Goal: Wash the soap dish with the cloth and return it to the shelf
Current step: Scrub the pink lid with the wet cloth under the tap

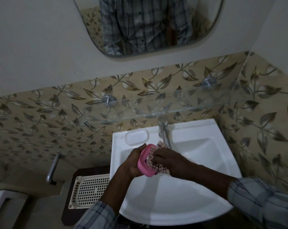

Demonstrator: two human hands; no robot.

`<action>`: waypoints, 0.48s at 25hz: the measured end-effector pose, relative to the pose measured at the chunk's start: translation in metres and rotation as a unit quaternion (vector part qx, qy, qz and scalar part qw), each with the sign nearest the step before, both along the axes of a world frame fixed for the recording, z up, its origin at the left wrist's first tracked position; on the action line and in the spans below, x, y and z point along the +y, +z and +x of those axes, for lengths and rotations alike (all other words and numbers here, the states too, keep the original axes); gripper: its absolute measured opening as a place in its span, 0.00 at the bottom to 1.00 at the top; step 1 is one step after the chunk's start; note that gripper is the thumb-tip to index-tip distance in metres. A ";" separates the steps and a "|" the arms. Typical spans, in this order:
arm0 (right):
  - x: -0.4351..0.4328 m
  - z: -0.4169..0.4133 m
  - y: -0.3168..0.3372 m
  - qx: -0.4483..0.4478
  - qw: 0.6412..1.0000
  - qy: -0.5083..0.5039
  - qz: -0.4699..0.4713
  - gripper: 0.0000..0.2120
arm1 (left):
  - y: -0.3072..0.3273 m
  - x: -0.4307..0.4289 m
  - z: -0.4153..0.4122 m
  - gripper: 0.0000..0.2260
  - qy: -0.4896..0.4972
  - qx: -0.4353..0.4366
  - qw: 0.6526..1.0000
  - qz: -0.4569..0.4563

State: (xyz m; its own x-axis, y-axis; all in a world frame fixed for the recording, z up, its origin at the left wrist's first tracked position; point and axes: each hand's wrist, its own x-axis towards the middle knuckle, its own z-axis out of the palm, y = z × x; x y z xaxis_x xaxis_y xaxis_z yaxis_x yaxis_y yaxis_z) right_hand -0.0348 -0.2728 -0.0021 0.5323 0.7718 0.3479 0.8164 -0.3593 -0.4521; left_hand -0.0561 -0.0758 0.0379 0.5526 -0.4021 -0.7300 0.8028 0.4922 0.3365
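Over the white sink (206, 164), my left hand (131, 164) grips a pink soap dish (144, 163), tilted on its edge with its hollow side facing right. My right hand (169, 161) holds a pale checked cloth (161, 169) pressed into the dish's hollow. Part of the cloth sticks up behind my fingers, just under the tap spout (166, 138). A glass shelf (173, 106) runs along the tiled wall above the sink.
A moulded soap recess (136, 137) lies at the sink's back left. Left of the sink, a cream perforated tray (88, 190) rests on a dark stand. A metal wall tap (53, 169) sticks out further left. A mirror (148, 25) hangs above.
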 end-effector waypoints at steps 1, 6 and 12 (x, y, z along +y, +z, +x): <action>0.006 -0.012 0.005 0.089 0.996 -0.021 0.022 0.21 | -0.002 0.000 0.000 0.24 0.000 0.001 1.000 0.011; -0.004 0.004 0.009 -0.011 0.994 0.086 0.064 0.11 | -0.003 -0.004 -0.009 0.23 -0.010 0.000 0.999 0.030; 0.030 -0.028 0.007 0.078 0.979 -0.177 0.062 0.16 | 0.003 -0.027 -0.004 0.25 0.097 -0.035 0.991 0.084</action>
State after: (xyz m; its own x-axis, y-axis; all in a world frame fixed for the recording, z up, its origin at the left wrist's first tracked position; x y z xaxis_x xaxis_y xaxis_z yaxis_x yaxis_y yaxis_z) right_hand -0.0633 -0.2430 0.0049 0.8127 0.4865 0.3207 0.5687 -0.5422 -0.6186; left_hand -0.0600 -0.1028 0.0411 0.6597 -0.1583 -0.7346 0.6696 0.5676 0.4790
